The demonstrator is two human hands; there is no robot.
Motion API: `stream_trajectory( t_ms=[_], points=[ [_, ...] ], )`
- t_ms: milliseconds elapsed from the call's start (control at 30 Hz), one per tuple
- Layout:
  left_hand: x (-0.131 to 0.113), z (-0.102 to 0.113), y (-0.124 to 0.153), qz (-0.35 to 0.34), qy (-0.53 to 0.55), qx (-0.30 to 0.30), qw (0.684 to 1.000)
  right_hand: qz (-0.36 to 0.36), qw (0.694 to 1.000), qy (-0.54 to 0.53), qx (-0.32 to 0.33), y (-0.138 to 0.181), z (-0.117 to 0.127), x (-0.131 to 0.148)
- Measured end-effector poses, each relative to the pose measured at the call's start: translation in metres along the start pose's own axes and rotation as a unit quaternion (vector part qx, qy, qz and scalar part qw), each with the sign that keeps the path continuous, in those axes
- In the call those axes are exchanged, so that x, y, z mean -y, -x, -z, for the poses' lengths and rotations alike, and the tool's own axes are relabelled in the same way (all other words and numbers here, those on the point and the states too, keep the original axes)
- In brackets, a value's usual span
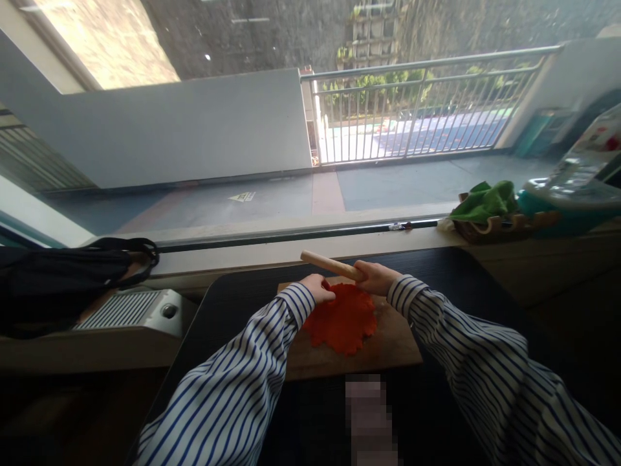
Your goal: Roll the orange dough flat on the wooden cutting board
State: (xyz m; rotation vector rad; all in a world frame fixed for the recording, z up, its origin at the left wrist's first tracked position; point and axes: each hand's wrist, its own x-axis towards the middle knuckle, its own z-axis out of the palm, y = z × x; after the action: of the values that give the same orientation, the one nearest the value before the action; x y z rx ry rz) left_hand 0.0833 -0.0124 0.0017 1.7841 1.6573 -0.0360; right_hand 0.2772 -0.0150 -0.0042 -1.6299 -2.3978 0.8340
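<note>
A flat, ragged-edged sheet of orange-red dough (345,323) lies on a wooden board (310,366). My right hand (379,278) is closed round one end of a wooden rolling pin (327,264). The pin is held slantwise past the far edge of the dough, its free end pointing up and to the left. At the dough's upper left edge is my left hand (317,288), fingers curled and pinched on the edge. Its fingertips are partly hidden. Both arms wear blue-and-white striped sleeves.
The board rests on a black table (237,304) against a windowsill (194,261). A black bag (63,278) lies at left by a white slatted unit (126,310). On the right of the sill are a green cloth (488,200) on a basket and a clear plastic container (587,162).
</note>
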Motion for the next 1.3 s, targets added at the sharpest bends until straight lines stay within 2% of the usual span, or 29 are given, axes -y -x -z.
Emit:
stream_trajectory(
  t_ms=[133,233,367,533,600,700,767,833,867,967,1033,1167,1300],
  points=[
    [0.004,-0.005,-0.002,-0.007,0.013,-0.008,1.000,-0.002,1.000,0.008,-0.011,0.004,0.003,0.000],
    [0.005,-0.007,0.003,-0.022,0.027,-0.035,0.999,0.000,0.998,0.038,-0.046,0.009,0.011,0.000],
    [0.009,-0.006,0.016,-0.046,-0.007,-0.104,0.993,0.018,0.994,0.081,-0.074,0.019,0.020,-0.002],
    [0.022,-0.002,0.038,-0.076,-0.052,-0.193,0.977,0.063,0.995,0.069,-0.044,0.031,0.016,-0.005],
    [0.027,0.001,0.049,-0.083,-0.064,-0.275,0.956,0.085,0.994,0.054,-0.042,0.033,0.011,-0.004],
    [0.032,0.004,0.061,-0.122,-0.087,-0.410,0.900,0.114,0.991,0.046,-0.052,0.035,0.006,0.000],
    [0.035,0.003,0.065,-0.163,-0.104,-0.450,0.872,0.127,0.989,0.056,-0.044,0.035,0.003,0.001],
    [0.039,-0.001,0.063,-0.200,-0.123,-0.441,0.866,0.140,0.987,0.079,-0.022,0.034,0.002,0.001],
    [0.041,-0.004,0.060,-0.215,-0.131,-0.416,0.874,0.144,0.985,0.094,-0.013,0.032,0.001,0.000],
    [0.046,-0.013,0.049,-0.243,-0.133,-0.292,0.915,0.140,0.980,0.143,0.003,0.026,-0.002,-0.003],
    [0.048,-0.018,0.041,-0.249,-0.117,-0.234,0.932,0.123,0.979,0.162,0.003,0.019,-0.003,-0.005],
    [0.052,-0.017,0.029,-0.229,-0.102,-0.225,0.942,0.103,0.983,0.152,-0.024,0.008,-0.004,-0.009],
    [0.057,-0.009,0.026,-0.234,-0.095,-0.214,0.944,0.123,0.981,0.143,-0.046,0.008,-0.002,-0.010]
  ],
)
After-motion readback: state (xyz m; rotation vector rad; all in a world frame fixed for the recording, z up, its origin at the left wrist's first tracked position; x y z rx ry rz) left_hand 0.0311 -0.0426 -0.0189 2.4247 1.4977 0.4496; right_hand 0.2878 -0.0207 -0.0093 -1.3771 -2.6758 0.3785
